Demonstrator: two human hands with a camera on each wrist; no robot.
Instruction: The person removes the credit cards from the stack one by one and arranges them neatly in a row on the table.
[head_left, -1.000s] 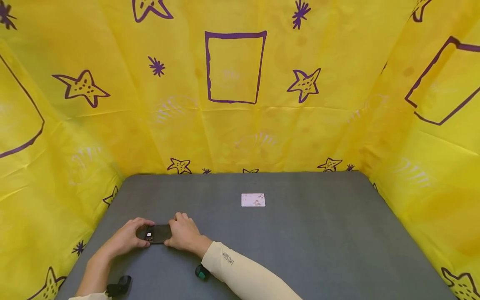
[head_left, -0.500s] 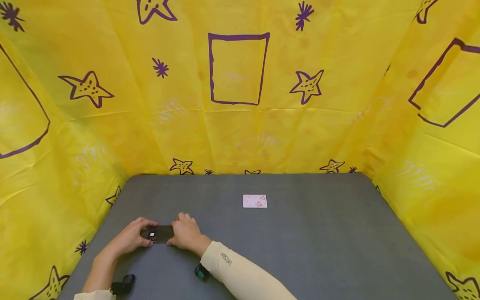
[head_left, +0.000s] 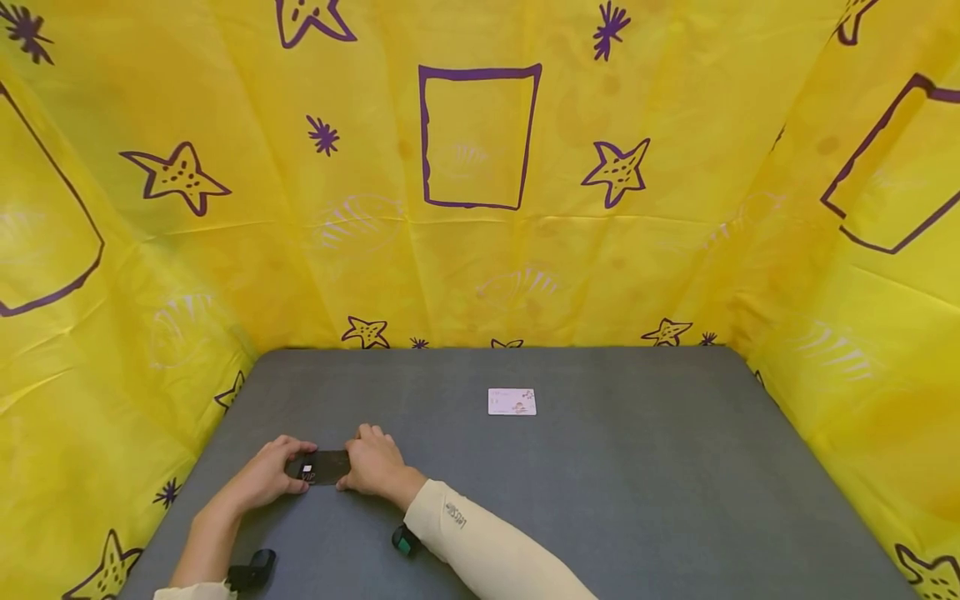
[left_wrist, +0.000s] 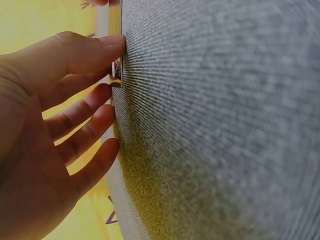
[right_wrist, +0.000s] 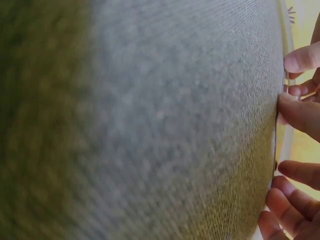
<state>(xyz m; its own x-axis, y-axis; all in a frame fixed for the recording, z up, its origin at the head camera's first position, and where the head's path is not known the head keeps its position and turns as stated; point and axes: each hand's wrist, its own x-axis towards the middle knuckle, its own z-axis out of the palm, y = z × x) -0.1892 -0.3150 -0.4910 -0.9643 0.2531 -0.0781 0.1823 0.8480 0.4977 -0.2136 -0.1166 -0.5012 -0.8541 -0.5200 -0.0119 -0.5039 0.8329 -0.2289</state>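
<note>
Black card (head_left: 328, 468): thin, dark, w/ a little white square & "VIP" on it. It's btwn the two hands, nearer the L edge of the grey worktop (head_left: 600, 483) than the R edge, a fair way in from the back edge. Lies level; can't tell if it touches the top or is held just over it.
Feel: prob v. light & stiff, w/ a bit of bend, like plastic. Looks smooth, so might slip. Shouldn't break easily, but a hard squeeze could bow it.
Where to hold: long edges, nr the ends. Rim's thin, so a soft pinch should do.
L hand (head_left: 264, 477): pinches the card's L end, thumb on the near edge, fingers on the far edge.
R hand (head_left: 375, 463): same pinch at the R end, hiding that end.
White card (head_left: 512, 402): flat, w/ a small pic, nr the middle of the back edge, well apart from both hands.
Arms: cream sleeves (head_left: 487, 533), a black gadget (head_left: 405, 540) by each wrist.
Walls: yellow cloth (head_left: 480, 275) w/ purple stars, past the back, L & R edges.
</note>
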